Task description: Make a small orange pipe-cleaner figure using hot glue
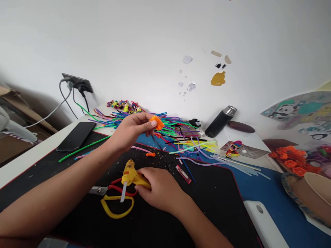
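Observation:
My left hand (130, 131) is raised above the desk and pinches a small orange pipe-cleaner flower (157, 123) between thumb and fingertips. My right hand (159, 188) rests low on the black mat (77, 165) and grips the handle of a yellow glue gun (130, 175), whose white glue stick points down toward me. Yellow-and-red scissors (115, 199) lie under the gun. A small orange scrap (150, 154) lies on the mat below the flower.
A heap of coloured pipe cleaners (165, 129) covers the back of the desk. A phone (77, 136) lies left, a black flask (220, 121) right. Orange flowers (291, 157) fill a tray beside a paper cup (318, 184). Cables hang from the wall socket (77, 82).

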Demonstrator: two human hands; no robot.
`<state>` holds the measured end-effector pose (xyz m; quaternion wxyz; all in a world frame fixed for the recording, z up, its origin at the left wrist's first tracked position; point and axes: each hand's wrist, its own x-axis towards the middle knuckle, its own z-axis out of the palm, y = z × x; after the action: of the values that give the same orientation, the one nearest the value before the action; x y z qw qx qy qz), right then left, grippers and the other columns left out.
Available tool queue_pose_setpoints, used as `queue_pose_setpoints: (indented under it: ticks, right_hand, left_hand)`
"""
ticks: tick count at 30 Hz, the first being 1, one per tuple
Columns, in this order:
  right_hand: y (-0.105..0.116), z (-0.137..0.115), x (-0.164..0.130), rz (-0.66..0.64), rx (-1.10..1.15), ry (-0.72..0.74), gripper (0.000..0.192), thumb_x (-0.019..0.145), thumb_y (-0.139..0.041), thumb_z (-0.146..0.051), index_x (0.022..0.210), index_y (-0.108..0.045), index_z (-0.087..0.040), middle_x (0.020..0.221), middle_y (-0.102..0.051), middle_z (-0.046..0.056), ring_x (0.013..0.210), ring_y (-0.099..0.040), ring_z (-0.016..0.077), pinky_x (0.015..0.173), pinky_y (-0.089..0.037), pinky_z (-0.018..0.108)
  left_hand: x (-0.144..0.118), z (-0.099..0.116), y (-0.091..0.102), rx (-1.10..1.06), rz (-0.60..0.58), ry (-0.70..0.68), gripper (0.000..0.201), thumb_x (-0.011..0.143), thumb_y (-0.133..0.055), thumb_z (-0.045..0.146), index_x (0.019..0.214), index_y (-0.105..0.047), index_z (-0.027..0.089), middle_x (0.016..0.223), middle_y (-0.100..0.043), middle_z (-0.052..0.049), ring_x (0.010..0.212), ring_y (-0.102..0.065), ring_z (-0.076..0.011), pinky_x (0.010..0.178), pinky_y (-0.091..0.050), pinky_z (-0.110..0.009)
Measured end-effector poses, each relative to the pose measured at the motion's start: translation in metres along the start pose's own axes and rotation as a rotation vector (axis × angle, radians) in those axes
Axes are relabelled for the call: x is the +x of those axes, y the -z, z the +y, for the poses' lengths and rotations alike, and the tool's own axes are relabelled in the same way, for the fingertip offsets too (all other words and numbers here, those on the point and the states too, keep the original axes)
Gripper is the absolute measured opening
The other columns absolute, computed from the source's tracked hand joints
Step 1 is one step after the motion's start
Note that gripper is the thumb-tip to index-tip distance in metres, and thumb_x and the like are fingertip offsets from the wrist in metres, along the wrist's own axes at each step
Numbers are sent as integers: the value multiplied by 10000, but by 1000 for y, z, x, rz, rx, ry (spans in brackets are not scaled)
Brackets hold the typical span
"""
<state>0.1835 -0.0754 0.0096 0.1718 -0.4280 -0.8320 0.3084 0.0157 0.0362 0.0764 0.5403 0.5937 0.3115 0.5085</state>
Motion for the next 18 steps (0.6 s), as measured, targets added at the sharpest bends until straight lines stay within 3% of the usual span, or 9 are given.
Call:
queue_pose_setpoints:
  ticks: [7,12,16,18]
  right_hand:
    - [3,19,5,240,524,-193,198,963,-673,-325,1117,-734,-216,912,-782,30,717,-718,192,659,-507,293]
    - [9,32,12,397,1029,-341,279,894,-713,-435,1009,-646,-189,667,-640,-45,492,-627,142,493,-455,241]
    - [26,39,13,632,1340,-328,318,828,-754,-468,843,-577,-205,646,-620,-37,472,-567,122,443,-398,226]
    - [36,41,12,686,1487,-273,336,816,-770,-466,793,-557,-207,639,-595,-38,469,-515,103,437,-365,221]
  left_hand:
    - [-5,20,1,-21,85,-82,310,788,-928,474,893,-827,200,751,-728,-43,643,-576,-152,610,-459,-296]
    - [-5,20,5,-19,108,-84,333,790,-929,476,925,-837,186,767,-729,-53,655,-570,-152,615,-456,-288]
    - [-2,12,3,-8,79,-55,321,788,-929,474,896,-837,186,700,-692,-36,648,-565,-152,602,-446,-279]
    - [0,6,2,3,63,-30,335,768,-938,486,882,-833,188,674,-686,-30,635,-568,-155,596,-449,-280]
